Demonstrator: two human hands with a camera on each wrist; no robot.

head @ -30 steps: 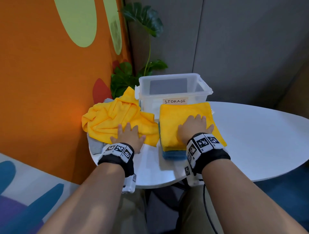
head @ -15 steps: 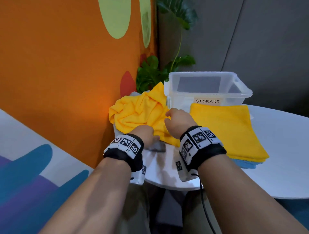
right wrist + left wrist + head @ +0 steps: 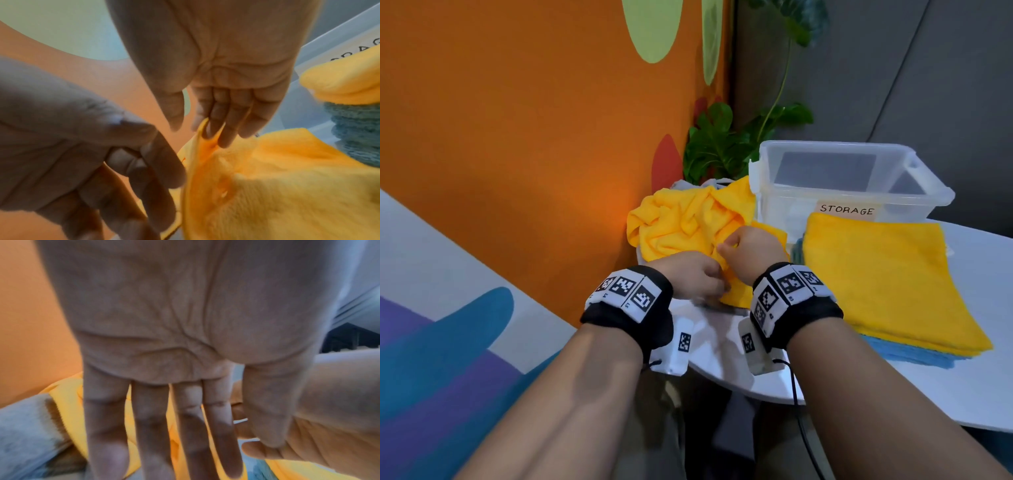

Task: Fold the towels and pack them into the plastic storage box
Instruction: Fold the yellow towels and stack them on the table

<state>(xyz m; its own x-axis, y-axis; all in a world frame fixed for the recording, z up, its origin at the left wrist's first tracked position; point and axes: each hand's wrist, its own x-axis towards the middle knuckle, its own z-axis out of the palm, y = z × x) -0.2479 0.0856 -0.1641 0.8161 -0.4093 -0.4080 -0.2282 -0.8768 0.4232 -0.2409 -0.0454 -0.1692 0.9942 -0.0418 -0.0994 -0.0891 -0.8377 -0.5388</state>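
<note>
Where the table (image 3: pixel 893 387) narrows at my ten o'clock, I see the loose towel (image 3: pixel 681 226), a rumpled yellow fleecy heap lying against the orange wall (image 3: pixel 517 154), with a grey towel (image 3: pixel 681 185) peeking out behind it. My right hand (image 3: pixel 751 251) pinches a thin edge of that yellow cloth between its fingers; the right wrist view shows the hem caught at the fingertips (image 3: pixel 211 129). My left hand (image 3: pixel 693 277) sits just beside it at the near hem, fingers long and fairly straight in the left wrist view, and I cannot tell whether it has hold of anything. At two o'clock lies the stack (image 3: pixel 887 281), flat square folds, yellow over blue. Behind it at one o'clock stands the box (image 3: pixel 842 192), clear plastic, rectangular, labelled STORAGE, touching the heap's right side. Green leaves (image 3: pixel 719 147) rise at twelve.
</note>
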